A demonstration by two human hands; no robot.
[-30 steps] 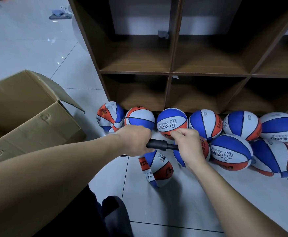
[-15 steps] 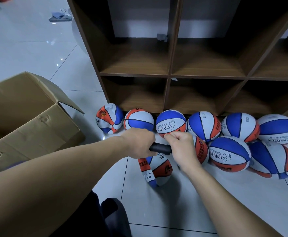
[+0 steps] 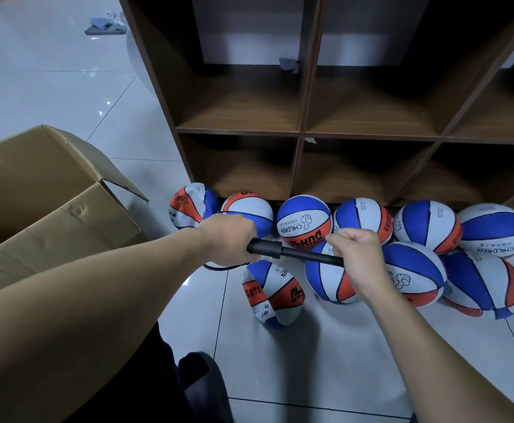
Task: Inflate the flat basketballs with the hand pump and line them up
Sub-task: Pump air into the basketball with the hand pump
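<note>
Both hands' fingers curl round one pump (image 3: 280, 251) above ten basketballs (image 3: 304, 221).

2 bare forearms reach forward from the bottom of the view, converging toward the middle. The left hand (image 3: 229, 239) is seen from the back, wrist straight, fingers curled under and wrapped round the thick barrel of a black hand pump (image 3: 292, 253); its fingers themselves are hidden beneath the hand. The right hand (image 3: 358, 254) sits to the right of the left fingers, apart from them, closed in a fist round the pump's handle end, knuckles up, thumb tucked on the near side. The pump's thin rod spans the gap between both sets of fingers. The left forearm fills the lower left; the right forearm runs to the lower right corner.
</note>
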